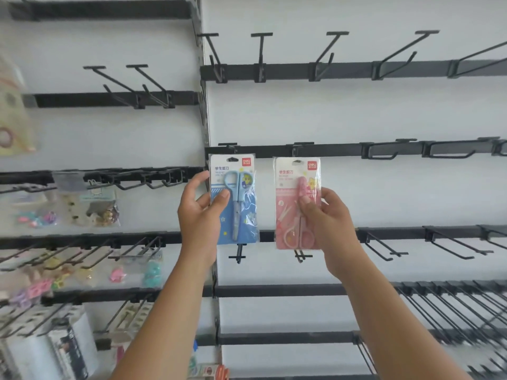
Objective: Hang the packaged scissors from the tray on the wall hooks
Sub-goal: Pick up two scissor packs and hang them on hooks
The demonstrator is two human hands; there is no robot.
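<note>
Up at the black hook rail (329, 150), the left hand (201, 212) pinches a blue packaged scissors (234, 200) and the right hand (329, 215) pinches a pink packaged scissors (297, 202), both clear-fronted cards upright, hang-holes at the hooks.

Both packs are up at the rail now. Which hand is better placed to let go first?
Probably the left hand: the hang hole of its blue scissors pack already sits over a hook. The right hand grips the pink scissors pack, whose hole looks less settled.
</note>
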